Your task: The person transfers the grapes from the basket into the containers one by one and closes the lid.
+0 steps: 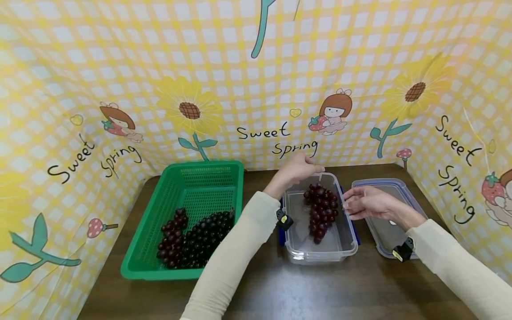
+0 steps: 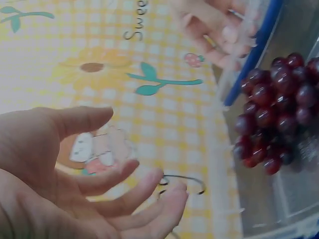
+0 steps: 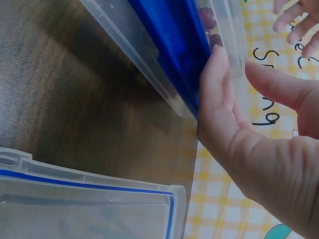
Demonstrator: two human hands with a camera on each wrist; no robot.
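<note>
A bunch of red grapes [image 1: 321,211] lies in a clear plastic food container [image 1: 297,226] with blue side latches. My left hand [image 1: 298,170] is over the container's far left corner, its fingers loosely spread and holding nothing in the left wrist view. At the container's right side is my right hand [image 1: 370,202]. In the right wrist view its fingertips lie against the blue latch [image 3: 174,45], while the thumb stands apart from them. Red grapes also show in the left wrist view [image 2: 279,104], inside the container.
To the left stands a green plastic basket [image 1: 140,226] with a bunch of dark grapes [image 1: 208,235] and more red grapes [image 1: 172,242]. The container's clear lid [image 1: 384,222], blue-edged, lies at the right. Behind the brown table [image 1: 264,284] hangs a yellow checked cloth [image 1: 256,98].
</note>
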